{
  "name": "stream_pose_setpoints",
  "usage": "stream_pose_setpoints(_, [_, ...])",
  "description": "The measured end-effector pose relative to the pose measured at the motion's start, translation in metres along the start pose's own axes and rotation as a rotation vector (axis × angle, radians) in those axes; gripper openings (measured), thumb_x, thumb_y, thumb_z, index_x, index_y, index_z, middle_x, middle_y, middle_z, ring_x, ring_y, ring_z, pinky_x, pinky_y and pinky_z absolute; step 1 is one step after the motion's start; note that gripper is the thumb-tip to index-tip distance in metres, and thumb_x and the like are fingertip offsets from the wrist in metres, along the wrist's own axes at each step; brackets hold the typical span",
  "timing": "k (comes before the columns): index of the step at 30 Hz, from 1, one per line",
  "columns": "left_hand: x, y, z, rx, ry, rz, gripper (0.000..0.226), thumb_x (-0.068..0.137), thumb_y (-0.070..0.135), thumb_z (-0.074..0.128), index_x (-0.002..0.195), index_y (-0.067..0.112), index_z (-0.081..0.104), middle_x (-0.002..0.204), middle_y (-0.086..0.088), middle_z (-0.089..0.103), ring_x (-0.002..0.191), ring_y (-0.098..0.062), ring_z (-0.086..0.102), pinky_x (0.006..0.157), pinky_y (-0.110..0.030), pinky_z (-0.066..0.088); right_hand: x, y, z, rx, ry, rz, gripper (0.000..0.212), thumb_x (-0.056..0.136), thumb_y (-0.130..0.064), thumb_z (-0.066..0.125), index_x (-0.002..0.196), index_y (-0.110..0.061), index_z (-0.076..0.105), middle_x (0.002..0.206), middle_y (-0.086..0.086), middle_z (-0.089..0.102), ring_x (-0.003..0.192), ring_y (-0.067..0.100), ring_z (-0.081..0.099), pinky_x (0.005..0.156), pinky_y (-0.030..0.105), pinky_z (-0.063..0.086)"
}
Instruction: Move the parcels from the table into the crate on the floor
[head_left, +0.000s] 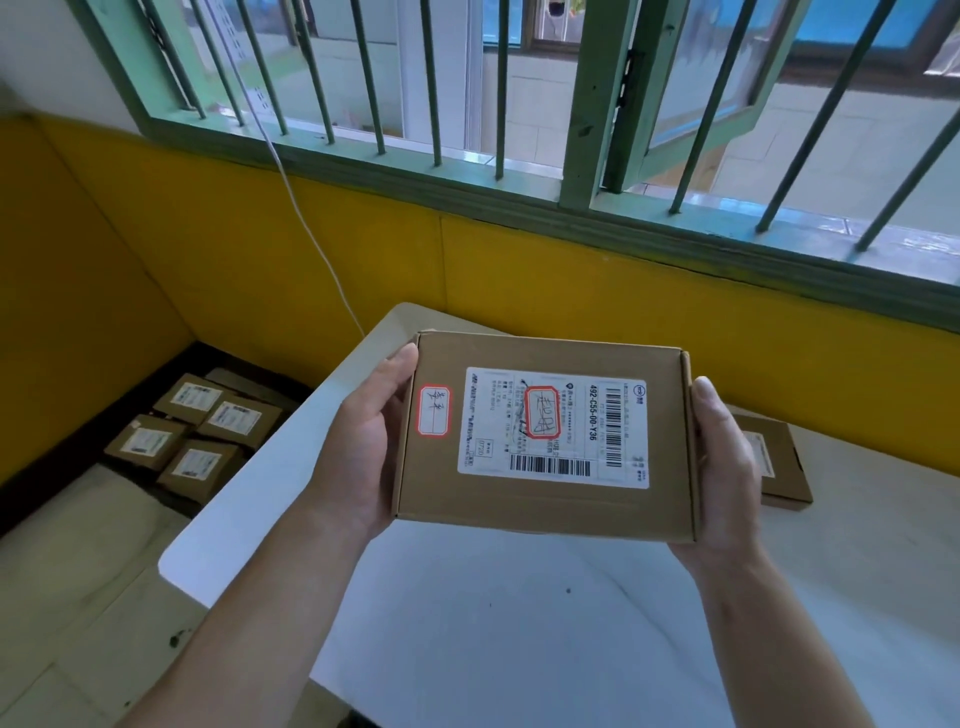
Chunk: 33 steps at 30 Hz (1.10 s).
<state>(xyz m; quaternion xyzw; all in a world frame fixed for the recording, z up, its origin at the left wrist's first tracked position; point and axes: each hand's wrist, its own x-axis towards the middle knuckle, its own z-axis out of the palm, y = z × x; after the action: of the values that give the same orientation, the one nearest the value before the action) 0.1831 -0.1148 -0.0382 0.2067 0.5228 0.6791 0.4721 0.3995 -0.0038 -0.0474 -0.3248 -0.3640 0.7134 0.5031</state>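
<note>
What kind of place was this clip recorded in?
Probably a small parcel-sorting corner or mailroom: a labelled cardboard parcel held above a white table, more labelled parcels in a crate on the floor.

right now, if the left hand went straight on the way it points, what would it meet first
Probably the yellow wall. The left hand, gripping the parcel, points away over the far corner of the table; nothing else shows in that line, though depth is unclear.
</note>
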Motion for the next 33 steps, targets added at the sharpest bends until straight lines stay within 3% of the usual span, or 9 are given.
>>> stream_pose_setpoints(4, [0.001,0.006,-0.032,0.013,0.027,-0.039,0.055,0.092,0.056,0.049,0.125,0.015,0.064,0.118,-0.020,0.069,0.108,-0.039,0.068,0.090,-0.057,0.053,-0.002,0.023,0.022,-0.089,-0.050,0.040,0.068,0.087,-0.048,0.051,0.131,0.005,0.051,0.125,0.039,0.055,0.111,0.060,0.053,0.092,0.076,0.040])
stream_pose_setpoints(8, [-0.002,0.011,-0.085,-0.006,0.028,-0.059,0.051,0.093,0.050,0.052,0.130,0.016,0.057,0.121,-0.022,0.067,0.112,-0.040,0.065,0.094,-0.060,0.049,-0.005,0.060,0.057,-0.187,-0.059,0.090,0.061,0.076,-0.042,0.067,0.120,-0.001,0.059,0.105,0.027,0.067,0.088,0.040,0.063,0.070,0.047,0.057])
stream_pose_setpoints(13, [-0.026,0.014,-0.194,0.034,0.145,-0.070,0.039,0.093,0.037,0.063,0.130,0.032,0.054,0.117,-0.012,0.071,0.111,-0.032,0.067,0.097,-0.053,0.052,-0.017,0.131,0.131,-0.239,-0.080,0.158,0.029,0.090,-0.040,0.063,0.104,-0.016,0.070,0.105,0.019,0.073,0.087,0.032,0.070,0.072,0.046,0.059])
stream_pose_setpoints(15, [-0.042,0.016,-0.244,0.080,0.208,-0.074,0.039,0.088,0.038,0.066,0.126,0.030,0.059,0.116,-0.007,0.073,0.108,-0.026,0.068,0.090,-0.039,0.055,-0.024,0.166,0.168,-0.272,-0.122,0.190,0.026,0.091,-0.042,0.063,0.102,-0.019,0.070,0.105,0.016,0.074,0.089,0.031,0.071,0.077,0.048,0.058])
stream_pose_setpoints(17, [-0.057,0.022,-0.290,0.071,0.274,-0.068,0.042,0.084,0.036,0.067,0.125,0.028,0.061,0.111,-0.004,0.075,0.097,-0.018,0.072,0.071,-0.025,0.056,-0.035,0.200,0.206,-0.316,-0.168,0.224,0.028,0.091,-0.044,0.063,0.103,-0.019,0.071,0.103,0.014,0.075,0.091,0.031,0.072,0.076,0.048,0.059])
stream_pose_setpoints(20, [-0.073,0.034,-0.353,0.066,0.400,-0.040,0.038,0.084,0.029,0.068,0.122,0.026,0.064,0.102,0.000,0.077,0.079,-0.007,0.073,0.056,-0.016,0.051,-0.048,0.250,0.258,-0.374,-0.245,0.266,0.035,0.094,-0.045,0.059,0.109,-0.015,0.070,0.104,0.012,0.075,0.094,0.031,0.072,0.076,0.045,0.057])
stream_pose_setpoints(24, [-0.080,0.046,-0.422,0.051,0.504,-0.048,0.030,0.087,0.027,0.067,0.117,0.030,0.065,0.098,0.003,0.078,0.076,-0.003,0.071,0.055,-0.013,0.050,-0.056,0.303,0.316,-0.434,-0.297,0.344,0.037,0.094,-0.044,0.057,0.110,-0.013,0.069,0.104,0.010,0.076,0.096,0.028,0.072,0.079,0.044,0.056])
stream_pose_setpoints(29, [-0.065,0.059,-0.481,0.049,0.579,-0.095,0.039,0.079,0.036,0.070,0.118,0.031,0.065,0.100,0.005,0.077,0.078,-0.002,0.070,0.062,-0.017,0.050,-0.044,0.351,0.368,-0.477,-0.315,0.431,0.042,0.093,-0.047,0.058,0.116,-0.014,0.068,0.109,0.009,0.074,0.108,0.033,0.067,0.096,0.057,0.051])
stream_pose_setpoints(33, [-0.026,0.066,-0.526,0.058,0.600,-0.137,0.029,0.089,0.028,0.066,0.118,0.030,0.065,0.098,0.007,0.077,0.079,-0.003,0.068,0.067,-0.019,0.047,-0.016,0.396,0.405,-0.485,-0.300,0.479,0.039,0.092,-0.049,0.059,0.113,-0.018,0.068,0.104,0.007,0.076,0.098,0.031,0.072,0.084,0.052,0.058])
